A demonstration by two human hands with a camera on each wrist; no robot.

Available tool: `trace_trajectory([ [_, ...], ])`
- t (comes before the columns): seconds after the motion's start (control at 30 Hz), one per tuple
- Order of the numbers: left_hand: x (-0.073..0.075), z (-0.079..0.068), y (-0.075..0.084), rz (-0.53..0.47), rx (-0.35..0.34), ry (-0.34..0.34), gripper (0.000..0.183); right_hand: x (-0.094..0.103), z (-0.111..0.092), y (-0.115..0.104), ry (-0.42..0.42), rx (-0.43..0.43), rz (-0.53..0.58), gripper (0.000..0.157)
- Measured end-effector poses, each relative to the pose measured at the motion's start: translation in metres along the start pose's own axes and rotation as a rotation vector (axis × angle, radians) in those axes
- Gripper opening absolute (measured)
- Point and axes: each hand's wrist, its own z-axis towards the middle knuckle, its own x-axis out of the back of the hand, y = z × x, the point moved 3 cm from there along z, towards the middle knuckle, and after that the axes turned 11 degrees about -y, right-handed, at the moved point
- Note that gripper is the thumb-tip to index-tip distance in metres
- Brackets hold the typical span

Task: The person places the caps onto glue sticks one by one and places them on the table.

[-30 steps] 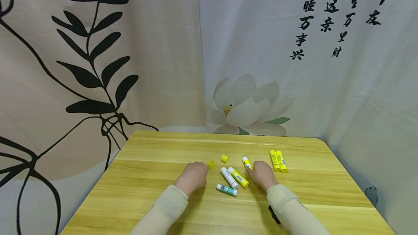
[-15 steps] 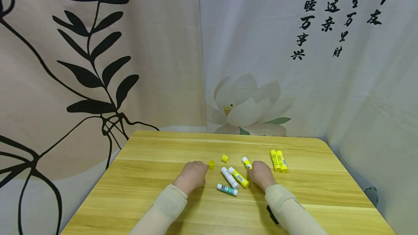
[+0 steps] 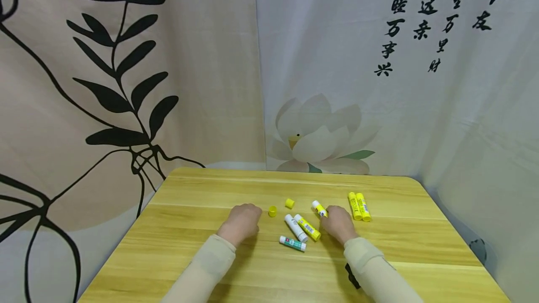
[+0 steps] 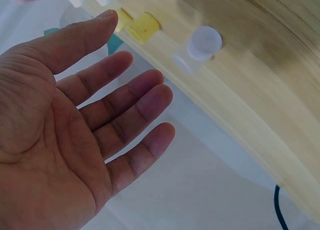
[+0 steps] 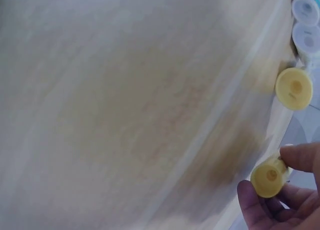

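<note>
My right hand (image 3: 338, 223) pinches a yellow glue stick (image 3: 319, 208) with a white end. In the right wrist view its yellow base (image 5: 267, 181) sits between thumb and fingers. To the left, my left hand (image 3: 241, 223) is held over the table, apart from the nearby yellow cap (image 3: 272, 211). The left wrist view shows the left hand's palm with its fingers loosely extended and nothing held. Beyond the fingertips lies a translucent cylinder with a whitish round end (image 4: 205, 43). Between the hands lie a white glue stick (image 3: 296, 228), a yellow one (image 3: 308, 228) and a teal-and-white one (image 3: 292, 243).
A second yellow cap (image 3: 289, 203) lies farther back. Two yellow glue sticks (image 3: 359, 206) lie side by side right of the right hand. The wooden table (image 3: 202, 186) has a patterned cloth backdrop (image 3: 219, 83) behind it. A dark cord (image 4: 279, 207) hangs past the table edge.
My left hand has drawn back to the left, widening the gap from the yellow cap. The right hand stays nearly in place with its glue stick.
</note>
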Motion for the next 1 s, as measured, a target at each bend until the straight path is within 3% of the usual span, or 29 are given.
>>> trace_trajectory([
  [0.27,0.0,0.0,-0.009,-0.032,0.013,-0.008,0.015,0.003,-0.002,-0.001,0.032,0.003,0.013,0.013],
  [1.0,0.0,0.004,-0.009,-0.059,0.025,-0.027,0.017,-0.001,-0.019,-0.012,0.094,0.011,0.124,0.025],
])
